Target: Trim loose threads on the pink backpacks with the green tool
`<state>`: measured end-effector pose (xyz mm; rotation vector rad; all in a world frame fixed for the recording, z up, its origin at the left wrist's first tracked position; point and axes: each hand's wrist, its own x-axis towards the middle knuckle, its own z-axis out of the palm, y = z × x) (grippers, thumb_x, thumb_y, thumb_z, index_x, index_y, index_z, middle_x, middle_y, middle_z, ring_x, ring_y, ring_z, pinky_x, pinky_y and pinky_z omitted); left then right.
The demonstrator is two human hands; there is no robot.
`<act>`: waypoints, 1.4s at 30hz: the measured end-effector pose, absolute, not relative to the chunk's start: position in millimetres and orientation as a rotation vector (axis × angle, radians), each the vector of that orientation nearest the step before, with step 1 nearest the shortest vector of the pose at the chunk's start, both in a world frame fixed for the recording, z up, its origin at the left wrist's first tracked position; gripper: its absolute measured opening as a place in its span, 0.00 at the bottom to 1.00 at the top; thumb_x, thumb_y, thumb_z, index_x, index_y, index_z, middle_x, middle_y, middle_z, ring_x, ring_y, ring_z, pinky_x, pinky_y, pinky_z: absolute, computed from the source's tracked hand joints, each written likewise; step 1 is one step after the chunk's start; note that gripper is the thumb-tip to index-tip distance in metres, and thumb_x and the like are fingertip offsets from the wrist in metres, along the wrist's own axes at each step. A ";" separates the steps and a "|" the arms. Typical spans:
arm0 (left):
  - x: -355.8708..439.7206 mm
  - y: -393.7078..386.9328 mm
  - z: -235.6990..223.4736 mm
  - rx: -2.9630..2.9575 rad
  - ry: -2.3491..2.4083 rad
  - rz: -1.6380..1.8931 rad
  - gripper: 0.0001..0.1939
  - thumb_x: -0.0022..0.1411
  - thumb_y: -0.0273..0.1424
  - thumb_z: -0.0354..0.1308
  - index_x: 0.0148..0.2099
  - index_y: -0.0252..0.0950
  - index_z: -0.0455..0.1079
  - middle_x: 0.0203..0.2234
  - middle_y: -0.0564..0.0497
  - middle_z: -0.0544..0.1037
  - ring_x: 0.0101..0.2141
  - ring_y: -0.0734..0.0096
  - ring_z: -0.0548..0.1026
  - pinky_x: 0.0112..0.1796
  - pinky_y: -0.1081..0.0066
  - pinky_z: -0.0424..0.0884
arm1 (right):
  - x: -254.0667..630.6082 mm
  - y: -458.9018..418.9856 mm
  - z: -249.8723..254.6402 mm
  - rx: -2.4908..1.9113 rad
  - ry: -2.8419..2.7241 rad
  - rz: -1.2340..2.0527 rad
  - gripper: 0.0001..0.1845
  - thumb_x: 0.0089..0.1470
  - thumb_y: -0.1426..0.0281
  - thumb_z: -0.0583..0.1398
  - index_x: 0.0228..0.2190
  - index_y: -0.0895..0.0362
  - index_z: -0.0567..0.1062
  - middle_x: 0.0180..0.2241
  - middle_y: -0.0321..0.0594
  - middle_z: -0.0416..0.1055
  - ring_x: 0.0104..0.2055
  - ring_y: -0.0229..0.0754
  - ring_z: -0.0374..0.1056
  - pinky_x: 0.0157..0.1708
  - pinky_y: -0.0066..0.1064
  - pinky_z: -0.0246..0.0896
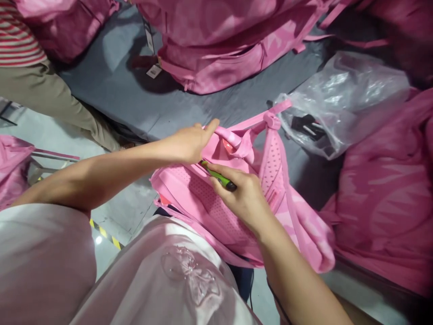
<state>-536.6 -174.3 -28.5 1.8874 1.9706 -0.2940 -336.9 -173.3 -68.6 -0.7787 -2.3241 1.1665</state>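
A pink backpack [216, 207] lies back-side up across my lap and the table edge, its mesh padding and shoulder straps showing. My left hand [191, 143] is closed on the folded pink strap near the top handle [267, 119]. My right hand [241, 194] rests on the mesh back panel, fingers wrapped round a small green tool with a black end [219, 178]. The tool's tip points toward the strap by my left hand. What kind of tool it is cannot be made out.
The grey table [135, 90] carries more pink backpacks at the back [219, 49] and at the right [385, 194], plus a clear plastic bag [341, 104] with dark items inside. Another person in a striped top and khaki trousers [30, 76] stands at the upper left.
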 end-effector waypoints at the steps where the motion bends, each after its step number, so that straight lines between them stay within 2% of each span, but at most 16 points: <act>1: -536.7 -173.8 -28.1 1.878 1.967 -0.300 0.49 0.60 0.27 0.63 0.73 0.33 0.37 0.52 0.40 0.70 0.50 0.56 0.77 0.47 0.68 0.69 | -337.7 -173.3 -68.7 -0.783 -2.329 1.140 0.17 0.63 0.70 0.58 0.51 0.59 0.79 0.47 0.44 0.81 0.45 0.46 0.79 0.49 0.36 0.73; 6: -536.0 -172.7 -24.1 1.863 1.940 -0.288 0.48 0.60 0.29 0.63 0.74 0.34 0.38 0.54 0.35 0.71 0.48 0.55 0.77 0.45 0.67 0.70 | -338.2 -177.5 -73.8 -0.809 -2.295 0.979 0.16 0.62 0.69 0.60 0.48 0.59 0.81 0.42 0.44 0.83 0.37 0.46 0.79 0.43 0.38 0.73; 11: -534.0 -172.7 -21.0 1.854 1.942 -0.334 0.48 0.62 0.29 0.61 0.75 0.34 0.36 0.55 0.33 0.70 0.48 0.54 0.77 0.44 0.66 0.71 | -344.1 -184.0 -77.0 -0.889 -2.307 0.817 0.17 0.61 0.68 0.61 0.48 0.60 0.82 0.38 0.46 0.83 0.35 0.49 0.78 0.44 0.44 0.71; 17: -533.1 -171.8 -22.2 1.846 1.971 -0.350 0.48 0.63 0.27 0.61 0.75 0.35 0.35 0.56 0.33 0.69 0.48 0.55 0.78 0.44 0.66 0.71 | -349.6 -188.9 -75.0 -0.968 -2.297 0.802 0.16 0.61 0.68 0.60 0.47 0.59 0.82 0.35 0.44 0.83 0.33 0.48 0.77 0.42 0.42 0.71; 22: -531.9 -171.5 -24.3 1.851 1.993 -0.385 0.47 0.63 0.28 0.61 0.74 0.35 0.36 0.56 0.33 0.69 0.48 0.54 0.78 0.44 0.66 0.72 | -350.4 -191.7 -74.4 -0.938 -2.250 0.856 0.16 0.61 0.68 0.60 0.47 0.59 0.82 0.41 0.44 0.83 0.37 0.47 0.79 0.43 0.39 0.72; 26: -529.9 -172.5 -23.1 1.836 2.006 -0.368 0.47 0.63 0.27 0.61 0.74 0.36 0.36 0.56 0.34 0.69 0.49 0.56 0.78 0.45 0.66 0.72 | -353.0 -193.3 -72.6 -1.013 -2.267 0.782 0.16 0.60 0.69 0.60 0.46 0.60 0.82 0.38 0.45 0.83 0.38 0.49 0.79 0.45 0.42 0.71; 29: -529.7 -172.8 -20.8 1.823 2.004 -0.362 0.47 0.63 0.26 0.60 0.74 0.36 0.37 0.56 0.34 0.69 0.49 0.56 0.77 0.46 0.66 0.72 | -354.4 -194.5 -71.8 -0.965 -2.241 0.874 0.16 0.60 0.69 0.60 0.47 0.59 0.82 0.41 0.45 0.83 0.41 0.49 0.79 0.46 0.42 0.71; 33: -531.0 -172.4 -20.7 1.834 1.996 -0.358 0.46 0.62 0.26 0.61 0.74 0.36 0.38 0.56 0.35 0.70 0.48 0.57 0.78 0.46 0.66 0.72 | -353.3 -194.8 -73.8 -1.014 -2.217 0.827 0.16 0.60 0.69 0.60 0.46 0.59 0.82 0.41 0.45 0.82 0.42 0.52 0.79 0.49 0.47 0.70; 37: -531.7 -172.5 -23.2 1.856 2.003 -0.345 0.47 0.61 0.25 0.59 0.74 0.38 0.38 0.55 0.36 0.71 0.48 0.58 0.78 0.46 0.66 0.72 | -351.5 -191.5 -76.8 -0.929 -2.115 1.092 0.16 0.59 0.70 0.61 0.47 0.59 0.81 0.45 0.44 0.82 0.46 0.47 0.79 0.50 0.40 0.72; 42: -530.8 -171.9 -22.6 1.829 2.002 -0.354 0.46 0.62 0.26 0.61 0.74 0.37 0.38 0.56 0.35 0.70 0.50 0.55 0.77 0.47 0.64 0.71 | -348.9 -187.7 -73.5 -0.932 -2.120 1.154 0.17 0.59 0.71 0.61 0.49 0.58 0.81 0.47 0.43 0.81 0.45 0.46 0.79 0.50 0.38 0.73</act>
